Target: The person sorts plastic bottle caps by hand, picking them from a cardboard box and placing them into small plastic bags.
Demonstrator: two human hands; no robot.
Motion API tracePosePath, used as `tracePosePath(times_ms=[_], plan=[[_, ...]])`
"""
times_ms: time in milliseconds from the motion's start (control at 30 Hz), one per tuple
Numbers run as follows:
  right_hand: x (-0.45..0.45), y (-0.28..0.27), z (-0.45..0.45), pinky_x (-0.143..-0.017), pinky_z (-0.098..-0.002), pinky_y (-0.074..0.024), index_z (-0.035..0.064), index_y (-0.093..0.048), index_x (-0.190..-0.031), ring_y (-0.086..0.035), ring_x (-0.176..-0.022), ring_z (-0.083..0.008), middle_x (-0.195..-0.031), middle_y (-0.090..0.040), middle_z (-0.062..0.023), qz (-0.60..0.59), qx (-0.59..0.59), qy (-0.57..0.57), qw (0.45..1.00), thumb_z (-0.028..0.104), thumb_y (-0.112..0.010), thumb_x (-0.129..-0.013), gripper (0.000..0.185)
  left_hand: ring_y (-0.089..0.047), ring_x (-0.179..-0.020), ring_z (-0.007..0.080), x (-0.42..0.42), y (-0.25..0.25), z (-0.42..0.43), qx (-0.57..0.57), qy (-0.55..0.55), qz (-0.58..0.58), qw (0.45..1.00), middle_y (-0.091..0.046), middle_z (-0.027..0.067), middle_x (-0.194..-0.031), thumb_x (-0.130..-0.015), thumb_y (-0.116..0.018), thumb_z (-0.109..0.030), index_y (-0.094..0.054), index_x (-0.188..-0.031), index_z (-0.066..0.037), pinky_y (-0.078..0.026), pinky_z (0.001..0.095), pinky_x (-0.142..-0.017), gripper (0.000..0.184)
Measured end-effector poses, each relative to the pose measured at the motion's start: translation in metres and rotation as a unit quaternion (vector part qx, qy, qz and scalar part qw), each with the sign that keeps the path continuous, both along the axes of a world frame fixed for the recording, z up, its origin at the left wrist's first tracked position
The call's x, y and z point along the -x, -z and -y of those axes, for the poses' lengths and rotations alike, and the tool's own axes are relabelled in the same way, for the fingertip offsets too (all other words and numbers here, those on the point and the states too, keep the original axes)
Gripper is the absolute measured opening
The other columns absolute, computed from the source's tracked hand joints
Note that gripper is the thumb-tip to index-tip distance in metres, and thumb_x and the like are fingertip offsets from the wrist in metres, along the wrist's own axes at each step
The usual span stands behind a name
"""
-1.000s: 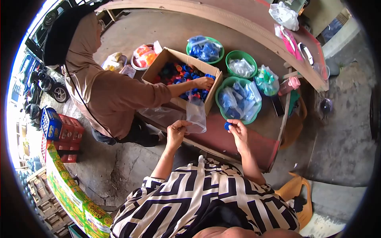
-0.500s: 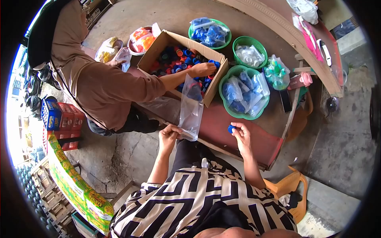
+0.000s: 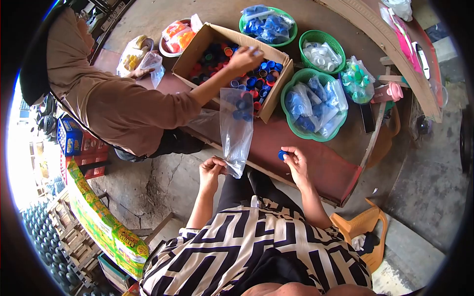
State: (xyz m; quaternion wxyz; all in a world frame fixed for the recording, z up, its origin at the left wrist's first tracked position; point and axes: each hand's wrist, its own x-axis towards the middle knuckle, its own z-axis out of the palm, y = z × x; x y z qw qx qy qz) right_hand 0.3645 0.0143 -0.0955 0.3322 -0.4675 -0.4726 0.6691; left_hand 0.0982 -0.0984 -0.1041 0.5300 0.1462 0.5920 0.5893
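My left hand (image 3: 213,170) pinches one corner of a clear plastic bag (image 3: 234,143), which stretches up in front of the cardboard box. Between the thumb and fingers of my right hand (image 3: 296,165) is a blue bottle cap (image 3: 283,155), held over the red tabletop, apart from the bag. The cardboard box (image 3: 277,97) holds many loose caps, mostly blue, red and black. A co-worker's hand (image 3: 245,60) is over the box, and their other hand (image 3: 140,73) is at a small clear bag (image 3: 152,65).
Green baskets (image 3: 316,137) with bagged blue caps and a green basket (image 3: 323,35) of white caps stand right of the box. A bag of green caps (image 3: 357,81), a phone (image 3: 367,118) and a pink bottle (image 3: 393,92) lie further right. An orange chair (image 3: 378,241) is at lower right.
The co-worker's hand has lifted from among the caps and moved left. My right hand has shifted slightly left with the blue cap. The camera view has shifted a little.
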Motion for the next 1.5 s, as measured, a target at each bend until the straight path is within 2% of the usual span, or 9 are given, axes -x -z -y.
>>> tracePosePath(times_ms=[367, 533, 633, 767, 933, 1000, 1300, 1433, 1500], plan=[[-0.012, -0.021, -0.003, -0.067, -0.0195, -0.0392, 0.0038, -0.059, -0.114, -0.047, -0.074, -0.0038, -0.088, -0.057, 0.0023, -0.005, -0.068, 0.015, 0.998, 0.005, -0.057, -0.092, 0.022, -0.060, -0.063, 0.0096, -0.003, -0.035, -0.047, -0.083, 0.054, -0.070, 0.993, -0.065, 0.0050, -0.080, -0.082, -0.050, 0.008, -0.064, -0.076, -0.001, -0.052, 0.0226, -0.058, 0.018], [-0.026, -0.065, -0.012, -0.075, -0.0223, -0.0462, 0.0021, -0.061, -0.110, -0.057, -0.084, -0.0072, -0.097, -0.062, -0.0024, -0.009, -0.140, 0.054, 0.989, 0.002, -0.058, -0.091, 0.019, -0.058, -0.066, 0.0082, -0.027, -0.089, -0.088, -0.145, 0.131, -0.151, 0.969, -0.066, 0.0046, -0.085, -0.080, -0.045, 0.010, -0.063, -0.078, -0.002, -0.050, 0.0220, -0.059, 0.022], [-0.028, -0.102, -0.008, -0.078, -0.0245, -0.0467, 0.0008, -0.060, -0.108, -0.058, -0.091, -0.0113, -0.103, -0.059, -0.0066, -0.067, -0.263, 0.086, 0.959, -0.002, -0.057, -0.090, 0.019, -0.061, -0.072, 0.0097, -0.061, -0.127, -0.107, -0.244, 0.189, -0.200, 0.930, -0.067, 0.0069, -0.088, -0.079, -0.042, 0.013, -0.066, -0.084, 0.001, -0.052, 0.0226, -0.061, 0.027], [-0.038, -0.167, 0.006, -0.079, -0.0306, -0.0471, 0.0024, -0.063, -0.101, -0.060, -0.087, -0.0224, -0.095, -0.062, -0.0106, 0.023, -0.485, 0.129, 0.864, -0.007, -0.060, -0.082, 0.021, -0.060, -0.070, 0.0095, -0.106, -0.175, -0.110, -0.282, 0.267, -0.240, 0.890, -0.066, 0.0079, -0.093, -0.080, -0.043, 0.013, -0.067, -0.093, 0.002, -0.051, 0.0221, -0.058, 0.030], [-0.051, -0.194, 0.016, -0.078, -0.0325, -0.0476, 0.0058, -0.065, -0.098, -0.061, -0.090, -0.0239, -0.097, -0.065, -0.0064, 0.077, -0.587, 0.110, 0.799, -0.007, -0.065, -0.078, 0.024, -0.061, -0.063, 0.0118, -0.131, -0.172, -0.112, -0.303, 0.331, -0.290, 0.845, -0.063, 0.0110, -0.095, -0.075, -0.047, 0.013, -0.067, -0.107, 0.001, -0.049, 0.0241, -0.054, 0.040], [-0.051, -0.190, 0.021, -0.080, -0.0331, -0.0464, 0.0062, -0.064, -0.102, -0.060, -0.092, -0.0237, -0.100, -0.065, -0.0060, 0.076, -0.589, 0.098, 0.799, -0.006, -0.065, -0.078, 0.026, -0.061, -0.062, 0.0118, -0.136, -0.176, -0.108, -0.342, 0.338, -0.347, 0.805, -0.063, 0.0104, -0.097, -0.076, -0.048, 0.013, -0.067, -0.109, 0.001, -0.049, 0.0244, -0.052, 0.040], [-0.043, -0.167, 0.031, -0.081, -0.0371, -0.0481, 0.0033, -0.060, -0.103, -0.060, -0.094, -0.0282, -0.101, -0.062, -0.0104, 0.089, -0.504, 0.026, 0.859, -0.006, -0.062, -0.080, 0.024, -0.064, -0.074, 0.0162, -0.128, -0.159, -0.091, -0.315, 0.345, -0.356, 0.809, -0.062, 0.0138, -0.110, -0.079, -0.047, 0.008, -0.064, -0.114, 0.000, -0.054, 0.0261, -0.057, 0.041], [-0.033, -0.164, 0.031, -0.081, -0.0360, -0.0481, 0.0023, -0.060, -0.104, -0.060, -0.095, -0.0283, -0.102, -0.062, -0.0118, 0.086, -0.506, 0.045, 0.857, -0.006, -0.061, -0.081, 0.025, -0.063, -0.083, 0.0145, -0.117, -0.151, -0.084, -0.249, 0.336, -0.312, 0.853, -0.060, 0.0117, -0.112, -0.079, -0.050, 0.005, -0.064, -0.116, -0.001, -0.052, 0.0240, -0.059, 0.040], [-0.028, -0.164, 0.032, -0.081, -0.0361, -0.0482, 0.0021, -0.060, -0.105, -0.059, -0.095, -0.0284, -0.102, -0.061, -0.0117, 0.087, -0.506, 0.035, 0.857, -0.007, -0.061, -0.081, 0.025, -0.063, -0.076, 0.0129, -0.110, -0.144, -0.083, -0.244, 0.333, -0.320, 0.853, -0.059, 0.0120, -0.114, -0.079, -0.047, 0.006, -0.064, -0.117, -0.001, -0.053, 0.0226, -0.057, 0.042]])
